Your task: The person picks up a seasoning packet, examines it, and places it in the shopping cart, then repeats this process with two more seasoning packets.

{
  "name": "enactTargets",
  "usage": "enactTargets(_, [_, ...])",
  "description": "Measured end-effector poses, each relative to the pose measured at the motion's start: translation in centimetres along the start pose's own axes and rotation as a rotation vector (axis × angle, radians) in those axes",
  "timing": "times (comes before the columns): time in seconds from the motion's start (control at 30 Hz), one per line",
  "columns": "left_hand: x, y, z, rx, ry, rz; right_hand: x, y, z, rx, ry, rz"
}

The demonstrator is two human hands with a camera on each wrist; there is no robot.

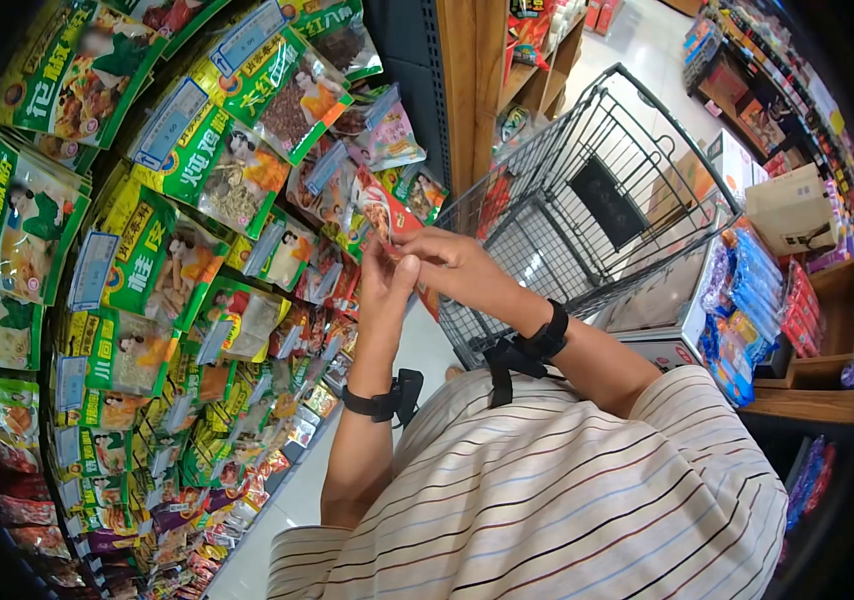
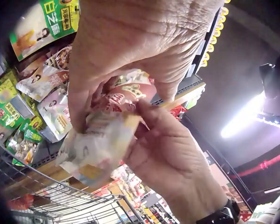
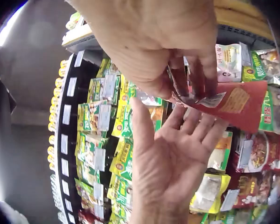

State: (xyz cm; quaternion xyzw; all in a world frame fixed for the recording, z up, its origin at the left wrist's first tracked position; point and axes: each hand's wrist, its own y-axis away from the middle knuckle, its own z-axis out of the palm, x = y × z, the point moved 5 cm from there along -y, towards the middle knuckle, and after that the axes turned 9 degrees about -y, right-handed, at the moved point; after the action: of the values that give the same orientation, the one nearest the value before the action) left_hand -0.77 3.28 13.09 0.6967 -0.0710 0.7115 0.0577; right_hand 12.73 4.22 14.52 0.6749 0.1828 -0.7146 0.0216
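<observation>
Both hands meet at a red food packet (image 1: 402,218) in front of the hanging display. My right hand (image 1: 457,262) grips it; in the right wrist view the fingers bend over the edge of the packet (image 3: 238,105), whose red side carries a pale printed panel. My left hand (image 1: 385,280) lies just beneath, palm turned up, fingers fairly straight against the packet's lower edge and thumb (image 3: 141,119) apart. In the left wrist view a whitish, blurred part of the packet (image 2: 100,144) hangs below my left hand (image 2: 135,42).
Rows of green and yellow seasoning packets (image 1: 232,175) hang on the left, with price tags (image 1: 97,270). A grey wire shopping cart (image 1: 597,210) stands ahead to the right. Beyond it are boxes and blue packs (image 1: 752,275) by a wooden shelf (image 1: 797,402). A wooden post (image 1: 467,90) ends the display.
</observation>
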Motion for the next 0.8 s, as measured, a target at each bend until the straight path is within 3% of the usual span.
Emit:
enactTargets(0.23, [-0.5,-0.3,-0.6,0.172,0.105,-0.056,1.5,0.5,0.7,-0.075,0.04,0.017])
enactTargets(0.4, [-3.0,-0.7,-1.9,0.133,0.249,-0.086,2.0,0.6,0.7,-0.067,-0.091,0.022])
enactTargets(0.5, [-3.4,-0.9,-2.4,0.184,0.376,-0.175,0.7,0.4,0.3,-0.074,-0.111,0.134])
enactTargets(0.6, [-2.4,-1.0,-3.2,0.231,0.415,-0.21,-0.5,-0.5,-2.4,0.046,-0.267,0.19])
enactTargets(0.7, [-1.2,-1.1,-3.7,0.231,0.422,-0.19,-0.4,-1.6,-5.5,0.222,-0.161,0.166])
enactTargets(0.73, [-1.4,-1.3,-3.9,0.212,0.448,-0.197,-0.6,-2.0,-5.7,0.198,-0.094,0.111])
enactTargets(0.8, [-1.5,-1.4,-4.0,0.174,0.485,-0.222,-0.6,-2.2,-5.1,0.111,-0.107,0.198])
